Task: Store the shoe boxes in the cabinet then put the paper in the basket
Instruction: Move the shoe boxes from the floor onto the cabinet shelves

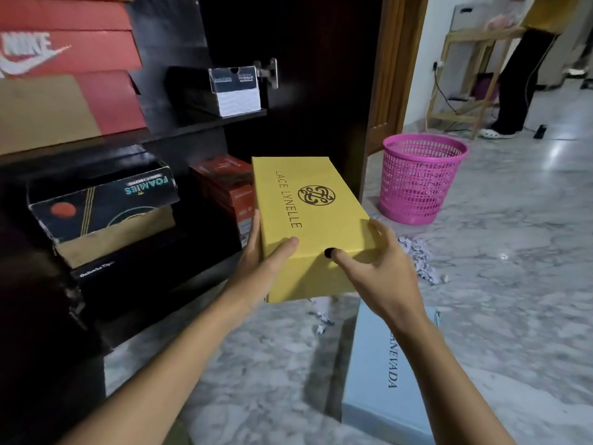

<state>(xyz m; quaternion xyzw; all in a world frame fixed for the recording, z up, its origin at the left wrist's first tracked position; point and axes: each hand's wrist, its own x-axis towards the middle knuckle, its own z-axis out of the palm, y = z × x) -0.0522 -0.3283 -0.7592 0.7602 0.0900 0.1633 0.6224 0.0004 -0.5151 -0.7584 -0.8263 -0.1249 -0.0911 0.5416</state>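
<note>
A grey-veined marble floor (513, 252) is spread before a dark cabinet (179, 33) whose shelves are stacked with boxes. A yellow shoe box (308, 200), printed LACE LYNELLE, is held off the floor between both hands, its far end turned towards the cabinet's lower shelf. The left hand (266, 264) is wrapped round the near left corner, with the thumb laid on the lid and the fingers stretched along the side wall. The right hand (382, 261) is clamped on the near right corner, with the fingers curled over the lid's edge and the thumb set at the dark notch in the front edge.

Just beyond the left hand's fingertips, red boxes (227, 184) are stacked on the lower shelf. Further left of that hand, a black Foamies box (106, 200) is seen tilted on a brown one. Well above, a white-and-black box (237, 91) is kept on an upper shelf, and red Nike boxes (64, 49) are piled at the top left.

Below the right wrist, a pale blue box (385, 374) lies on the floor. Just to the right of that hand, crumpled paper (420, 261) is scattered, and beyond it a pink basket (420, 178) stands upright. Far off to the right, a standing person's legs (519, 75) are visible beside a wooden rack (465, 75).
</note>
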